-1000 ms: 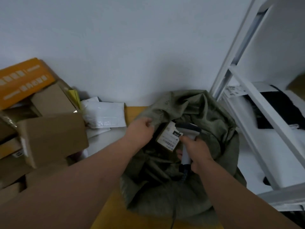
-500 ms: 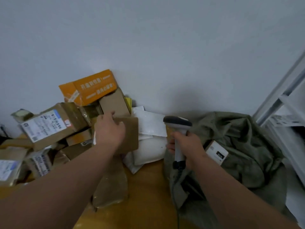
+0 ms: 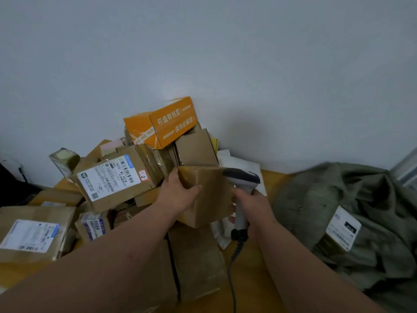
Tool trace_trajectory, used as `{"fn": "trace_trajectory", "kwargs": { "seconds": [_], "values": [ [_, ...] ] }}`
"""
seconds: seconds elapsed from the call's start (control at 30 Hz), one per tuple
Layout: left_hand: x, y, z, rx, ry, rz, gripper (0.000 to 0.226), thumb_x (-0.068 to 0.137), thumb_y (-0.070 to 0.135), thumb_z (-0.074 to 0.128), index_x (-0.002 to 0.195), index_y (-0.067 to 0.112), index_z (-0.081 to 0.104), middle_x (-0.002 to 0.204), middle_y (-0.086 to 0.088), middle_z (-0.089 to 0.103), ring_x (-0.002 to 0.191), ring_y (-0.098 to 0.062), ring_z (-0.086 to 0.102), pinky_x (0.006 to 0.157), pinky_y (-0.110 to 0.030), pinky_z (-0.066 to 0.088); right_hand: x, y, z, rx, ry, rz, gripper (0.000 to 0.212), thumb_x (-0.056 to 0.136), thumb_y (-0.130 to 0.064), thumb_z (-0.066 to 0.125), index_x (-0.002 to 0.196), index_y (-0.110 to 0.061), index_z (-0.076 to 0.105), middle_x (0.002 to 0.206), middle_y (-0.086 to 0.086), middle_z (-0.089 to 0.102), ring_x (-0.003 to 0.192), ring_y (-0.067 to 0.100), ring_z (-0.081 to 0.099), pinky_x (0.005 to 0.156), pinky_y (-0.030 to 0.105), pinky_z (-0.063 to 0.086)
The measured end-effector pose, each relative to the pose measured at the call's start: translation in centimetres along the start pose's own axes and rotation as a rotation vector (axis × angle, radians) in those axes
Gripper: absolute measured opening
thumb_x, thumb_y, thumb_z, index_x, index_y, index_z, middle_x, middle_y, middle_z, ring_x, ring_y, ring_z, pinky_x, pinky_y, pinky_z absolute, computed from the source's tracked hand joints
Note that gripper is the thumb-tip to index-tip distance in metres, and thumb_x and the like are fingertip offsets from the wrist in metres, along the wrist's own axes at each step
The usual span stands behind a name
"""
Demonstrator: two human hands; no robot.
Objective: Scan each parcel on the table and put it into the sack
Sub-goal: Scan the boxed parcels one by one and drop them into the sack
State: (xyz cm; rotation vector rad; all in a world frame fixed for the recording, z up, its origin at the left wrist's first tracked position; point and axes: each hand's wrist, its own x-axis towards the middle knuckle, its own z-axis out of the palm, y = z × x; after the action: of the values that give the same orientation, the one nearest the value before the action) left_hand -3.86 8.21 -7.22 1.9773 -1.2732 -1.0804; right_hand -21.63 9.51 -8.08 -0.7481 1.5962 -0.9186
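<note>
Parcels: my heap [image 3: 108, 184] sits left of my left grip on the tabletop [image 3: 270, 181], labelled boxes under an orange box [image 3: 162, 122].
Left grip: my left hand [image 3: 178, 195] now wraps its fingers and thumb round a plain brown box [image 3: 207, 197]; a second ago it held the sack's rim.
Right grip: my right hand [image 3: 252, 206], just right of that box, is closed round the scanner [image 3: 242, 190], head touching or almost touching the box's upper right edge.
Sack: the green sack [image 3: 361, 211] lies well right of both grips, with a labelled parcel [image 3: 343, 231] already inside.
Meaning: I judge one parcel bagged, the next picked; no label faces me, so turning precedes scanning.
</note>
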Motion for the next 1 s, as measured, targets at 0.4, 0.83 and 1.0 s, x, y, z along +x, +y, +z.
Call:
{"fn": "trace_trajectory", "kwargs": {
  "seconds": [0.4, 0.83, 1.0],
  "values": [
    [1.3, 0.5, -0.1, -0.205, -0.173, -0.149, 0.094, 0.084, 0.068, 0.055, 0.156, 0.026, 0.011, 0.160, -0.005, 0.023, 0.144, -0.032, 0.026, 0.115, -0.047, 0.025, 0.6, 1.0, 2.2, 0.060, 0.057, 0.055, 0.045, 0.091, -0.042, 0.065, 0.129, -0.022, 0.055, 0.117, 0.004, 0.065, 0.112, 0.029, 0.061, 0.102, 0.054, 0.048],
    [-3.2, 4.2, 2.7, -0.500, -0.173, -0.226, 0.027, 0.093, 0.051, 0.056, 0.096, 0.024, 0.061, 0.098, -0.006, 0.066, 0.094, -0.026, 0.064, 0.090, -0.045, 0.053, -1.3, 1.2, -3.5, 0.271, 0.069, -0.026, 0.026, 0.097, -0.021, 0.060, 0.121, -0.026, 0.053, 0.105, 0.004, 0.067, 0.095, 0.023, 0.065, 0.087, 0.045, 0.055],
    [-7.1, 6.3, 4.0, -0.489, -0.092, -0.145, 0.040, 0.089, 0.061, 0.054, 0.109, 0.027, 0.056, 0.104, -0.005, 0.063, 0.095, -0.026, 0.062, 0.091, -0.050, 0.052, -3.3, 0.4, -7.5, 0.290, 0.032, -0.103, 0.024, 0.097, -0.020, 0.060, 0.119, -0.027, 0.053, 0.106, 0.006, 0.067, 0.096, 0.025, 0.066, 0.091, 0.047, 0.055]
  ]
}}
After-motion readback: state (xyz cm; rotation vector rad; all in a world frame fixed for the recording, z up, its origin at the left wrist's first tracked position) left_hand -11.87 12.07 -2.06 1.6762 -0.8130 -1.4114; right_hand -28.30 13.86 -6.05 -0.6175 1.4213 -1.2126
